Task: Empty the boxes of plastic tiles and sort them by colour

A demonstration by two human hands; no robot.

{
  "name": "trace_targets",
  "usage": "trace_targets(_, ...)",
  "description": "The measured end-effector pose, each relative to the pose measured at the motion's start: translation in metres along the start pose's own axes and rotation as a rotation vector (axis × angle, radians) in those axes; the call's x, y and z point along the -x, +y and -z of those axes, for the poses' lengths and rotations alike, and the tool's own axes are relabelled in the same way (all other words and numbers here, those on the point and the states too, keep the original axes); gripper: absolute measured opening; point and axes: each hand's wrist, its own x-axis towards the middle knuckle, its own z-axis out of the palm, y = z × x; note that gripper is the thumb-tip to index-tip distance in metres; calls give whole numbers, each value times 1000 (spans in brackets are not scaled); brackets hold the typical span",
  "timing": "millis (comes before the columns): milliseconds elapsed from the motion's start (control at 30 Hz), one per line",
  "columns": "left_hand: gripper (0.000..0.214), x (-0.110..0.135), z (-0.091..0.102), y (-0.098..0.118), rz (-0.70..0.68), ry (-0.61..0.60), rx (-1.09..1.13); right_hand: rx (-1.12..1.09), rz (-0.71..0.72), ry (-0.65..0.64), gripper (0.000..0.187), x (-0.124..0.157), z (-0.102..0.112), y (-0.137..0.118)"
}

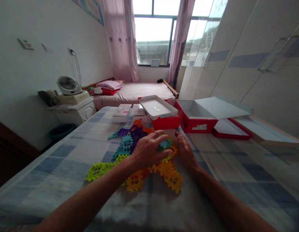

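Note:
Interlocking plastic building blocks (125,144) with toothed edges and window-like grids lie in a loose heap on the bed-like checked surface. They are purple, teal, lime green, orange and yellow. Over the heap's right part reaches my left hand (148,149), its fingers spread around a teal block (165,144); whether it grips that block is unclear. My right hand (186,150) stands edge-on just right of the heap, fingers stretched out, with nothing visible in it. Nearest to it are orange blocks (173,150). Some blocks are hidden under my left hand and forearm.
Behind the heap stand small white boxes (121,111), a red box with a white tray-like lid (157,108) and an open red box (197,124). A shallow red lid (232,129) and a pale tray (267,129) lie at right. A fan (68,84) stands back left.

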Motion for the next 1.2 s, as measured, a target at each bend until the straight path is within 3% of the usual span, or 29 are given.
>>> trace_targets(67,47,0,13,-39,200,115,-45,-3,-7,1,65,-3,2,2)
trace_targets(133,51,1,20,-87,414,150,-143,-3,-3,-10,65,-5,1,5)
trace_targets(233,58,4,19,-150,639,-58,-191,10,-5,-36,66,-5,-3,7)
trace_targets(333,67,2,10,-179,655,-212,-147,19,-16,-55,68,-4,-4,7)
trace_targets(433,81,-9,2,-175,613,-234,-108,29,-4,-71,68,-3,-4,6)
trace_targets(600,84,-30,-4,-154,501,-233,24,92,43,-119,63,-2,-4,5)
trace_targets(733,91,-41,-6,-141,524,-252,133,126,72,-142,59,-1,-6,5)
trace_targets(967,74,-48,-12,-120,501,-276,364,140,60,-138,55,1,-7,-3)
trace_targets(1100,57,-52,-19,-108,423,-262,387,129,85,-126,53,0,-8,-2)
trace_targets(1200,41,-55,-23,-88,343,-233,374,127,89,-116,51,-1,-9,1)
